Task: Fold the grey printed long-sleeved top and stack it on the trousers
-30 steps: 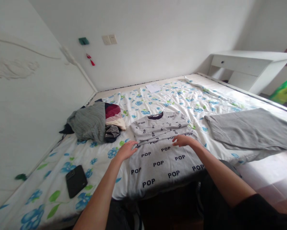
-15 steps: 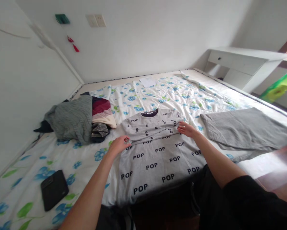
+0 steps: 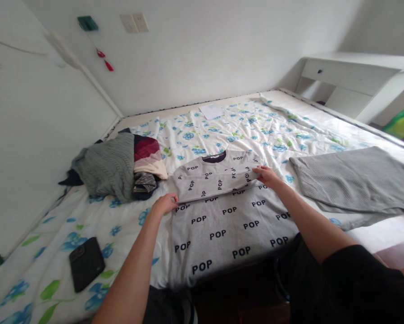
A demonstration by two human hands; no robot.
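Note:
A grey sweatshirt printed with "POP" (image 3: 222,225) lies flat on the flowered bed sheet (image 3: 242,130), its sleeves folded across the chest. My left hand (image 3: 164,204) pinches the left end of the folded sleeve band. My right hand (image 3: 267,175) grips the band's right end near the shoulder. Both hands are closed on the fabric. The collar points away from me, and the hem hangs over the near bed edge.
A heap of clothes (image 3: 117,168) sits left of the sweatshirt. To the right a grey knit garment (image 3: 350,180) lies spread out. A black phone (image 3: 86,269) rests at the near left. A white paper (image 3: 211,110) lies far back, a white desk (image 3: 353,78) beyond the bed.
Both hands went from resting near the sleeve band to gripping its two ends, the right hand moving out to the right. The camera view shifted slightly.

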